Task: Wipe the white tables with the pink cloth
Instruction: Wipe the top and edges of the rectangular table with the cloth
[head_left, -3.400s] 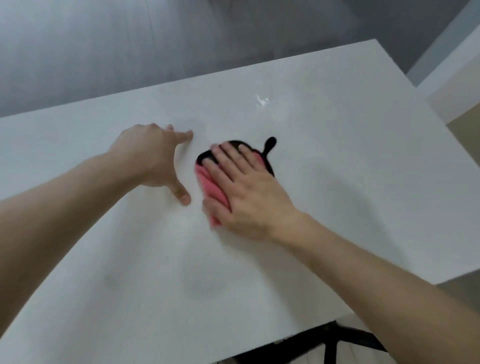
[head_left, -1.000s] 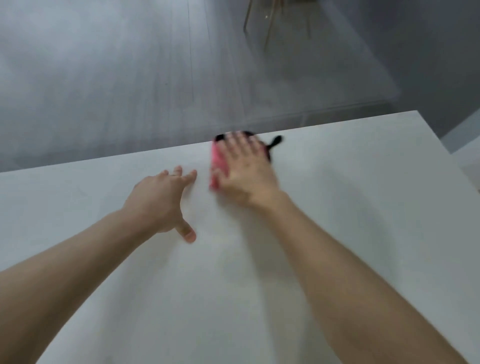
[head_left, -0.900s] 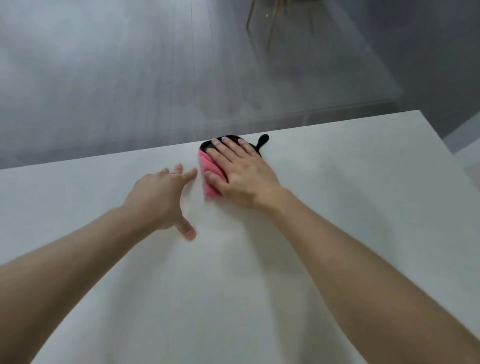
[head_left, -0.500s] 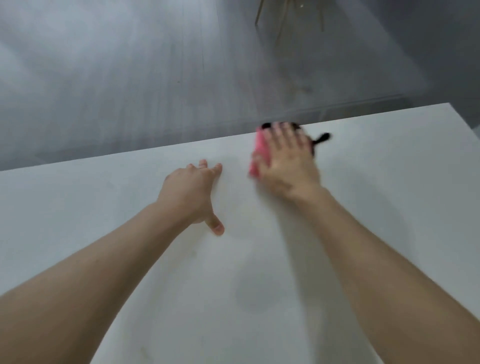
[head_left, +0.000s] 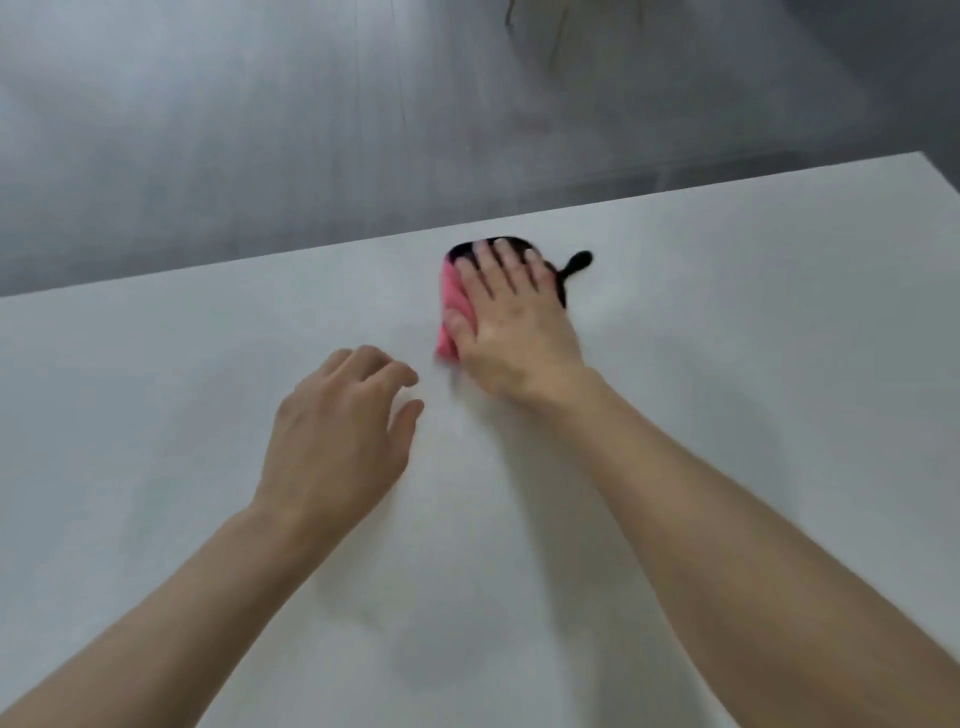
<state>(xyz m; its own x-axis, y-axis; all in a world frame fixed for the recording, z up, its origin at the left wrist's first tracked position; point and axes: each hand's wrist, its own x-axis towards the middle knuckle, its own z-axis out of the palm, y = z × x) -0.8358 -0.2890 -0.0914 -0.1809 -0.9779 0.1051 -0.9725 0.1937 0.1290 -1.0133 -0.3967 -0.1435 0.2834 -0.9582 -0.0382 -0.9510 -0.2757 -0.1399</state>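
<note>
The pink cloth (head_left: 450, 299), with a black edge and a black loop at its right, lies on the white table (head_left: 727, 364) near the far edge. My right hand (head_left: 511, 317) lies flat on top of it, fingers straight and pointing away, covering most of the cloth. My left hand (head_left: 340, 434) is nearer to me and to the left, over the table with fingers loosely bent and thumb out, holding nothing. I cannot tell if it touches the surface.
A grey floor (head_left: 260, 130) lies beyond the table's far edge. Thin furniture legs (head_left: 550, 31) show at the top. The table's far right corner (head_left: 930, 161) is in view.
My right hand has kept sliding the cloth along the far edge. My left hand has come back toward me, with its fingers now bent instead of spread flat.
</note>
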